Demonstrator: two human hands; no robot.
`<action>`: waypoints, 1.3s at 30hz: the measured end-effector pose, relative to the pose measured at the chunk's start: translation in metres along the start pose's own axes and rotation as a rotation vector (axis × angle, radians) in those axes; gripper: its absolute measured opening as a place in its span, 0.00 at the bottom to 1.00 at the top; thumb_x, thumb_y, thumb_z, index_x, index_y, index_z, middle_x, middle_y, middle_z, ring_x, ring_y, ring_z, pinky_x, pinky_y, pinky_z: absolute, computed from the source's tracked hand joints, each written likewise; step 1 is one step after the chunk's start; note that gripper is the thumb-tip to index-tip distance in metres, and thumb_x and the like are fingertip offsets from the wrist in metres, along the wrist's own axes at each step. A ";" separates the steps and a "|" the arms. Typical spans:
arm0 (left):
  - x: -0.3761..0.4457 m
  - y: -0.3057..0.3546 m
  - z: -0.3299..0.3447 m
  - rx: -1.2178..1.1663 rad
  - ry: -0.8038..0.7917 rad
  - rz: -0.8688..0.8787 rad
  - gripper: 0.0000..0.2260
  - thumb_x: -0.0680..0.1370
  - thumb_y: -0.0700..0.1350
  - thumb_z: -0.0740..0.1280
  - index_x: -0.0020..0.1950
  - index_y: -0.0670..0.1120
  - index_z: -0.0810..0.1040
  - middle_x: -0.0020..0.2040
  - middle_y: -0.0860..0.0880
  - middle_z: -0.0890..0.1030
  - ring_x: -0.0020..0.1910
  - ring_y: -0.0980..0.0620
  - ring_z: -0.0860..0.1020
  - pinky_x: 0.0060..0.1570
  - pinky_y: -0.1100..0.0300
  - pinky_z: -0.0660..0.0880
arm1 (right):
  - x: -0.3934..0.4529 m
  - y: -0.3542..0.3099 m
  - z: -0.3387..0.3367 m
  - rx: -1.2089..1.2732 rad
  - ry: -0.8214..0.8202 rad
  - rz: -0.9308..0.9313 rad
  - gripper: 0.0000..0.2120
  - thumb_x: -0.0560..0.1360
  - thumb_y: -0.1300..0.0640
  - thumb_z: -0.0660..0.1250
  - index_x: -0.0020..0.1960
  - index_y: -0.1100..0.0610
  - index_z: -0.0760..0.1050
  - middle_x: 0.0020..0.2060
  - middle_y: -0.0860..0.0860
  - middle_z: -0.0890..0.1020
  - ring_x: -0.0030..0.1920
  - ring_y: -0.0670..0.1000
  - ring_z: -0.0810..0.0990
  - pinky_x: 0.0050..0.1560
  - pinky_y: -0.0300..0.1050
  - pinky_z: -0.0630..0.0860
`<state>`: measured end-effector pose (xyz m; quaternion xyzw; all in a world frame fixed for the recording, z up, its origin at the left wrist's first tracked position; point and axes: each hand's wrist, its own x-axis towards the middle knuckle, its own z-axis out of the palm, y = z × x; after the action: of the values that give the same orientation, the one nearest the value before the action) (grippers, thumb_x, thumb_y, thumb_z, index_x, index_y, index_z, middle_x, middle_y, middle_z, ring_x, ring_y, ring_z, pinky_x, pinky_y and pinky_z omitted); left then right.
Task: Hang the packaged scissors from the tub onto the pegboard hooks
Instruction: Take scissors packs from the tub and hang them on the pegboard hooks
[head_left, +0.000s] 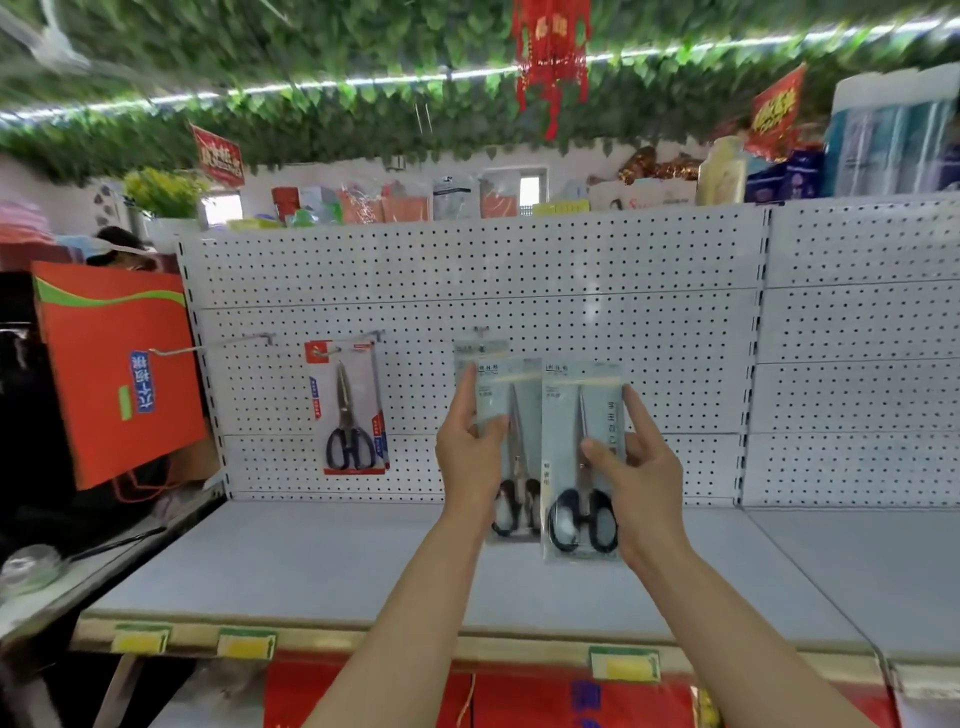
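Note:
My left hand (467, 447) grips a grey pack of black-handled scissors (511, 415) whose top reaches the middle pegboard hook (480, 331). My right hand (631, 467) holds a second grey scissors pack (579, 410) just to the right, in front of the white pegboard (597, 291). A red-carded scissors pack (349, 410) hangs on a hook to the left. An empty hook (208, 347) sticks out at the far left. The tub is not in view.
A grey shelf (311, 561) runs below the pegboard, with yellow price tags (245, 646) on its front edge. An orange gift bag (117, 374) hangs at the left. Red boxes (519, 701) sit under the shelf. Goods line the top of the pegboard.

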<state>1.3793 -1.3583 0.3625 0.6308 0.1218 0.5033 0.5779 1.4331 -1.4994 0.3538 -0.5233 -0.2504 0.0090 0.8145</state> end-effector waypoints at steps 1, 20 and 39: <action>0.009 -0.001 0.000 0.000 0.009 -0.011 0.31 0.77 0.33 0.67 0.74 0.60 0.67 0.73 0.50 0.72 0.71 0.53 0.70 0.70 0.50 0.69 | 0.003 0.000 0.004 0.002 0.006 -0.008 0.33 0.73 0.69 0.70 0.72 0.44 0.68 0.47 0.45 0.86 0.47 0.44 0.85 0.47 0.41 0.82; 0.102 -0.041 -0.005 0.010 0.058 -0.108 0.31 0.77 0.34 0.66 0.73 0.61 0.67 0.61 0.51 0.79 0.49 0.56 0.80 0.47 0.59 0.80 | 0.039 0.035 0.042 -0.007 0.021 -0.018 0.33 0.73 0.70 0.69 0.72 0.45 0.69 0.44 0.45 0.87 0.45 0.45 0.85 0.41 0.35 0.79; 0.128 -0.072 -0.025 0.514 0.030 0.176 0.24 0.79 0.47 0.67 0.73 0.61 0.66 0.61 0.56 0.73 0.57 0.56 0.76 0.51 0.56 0.78 | 0.056 0.057 0.078 -0.042 -0.049 0.008 0.33 0.73 0.70 0.68 0.71 0.44 0.70 0.39 0.46 0.85 0.39 0.43 0.83 0.37 0.35 0.79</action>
<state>1.4500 -1.2271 0.3603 0.7576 0.1989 0.5133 0.3508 1.4639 -1.3918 0.3527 -0.5407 -0.2685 0.0200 0.7970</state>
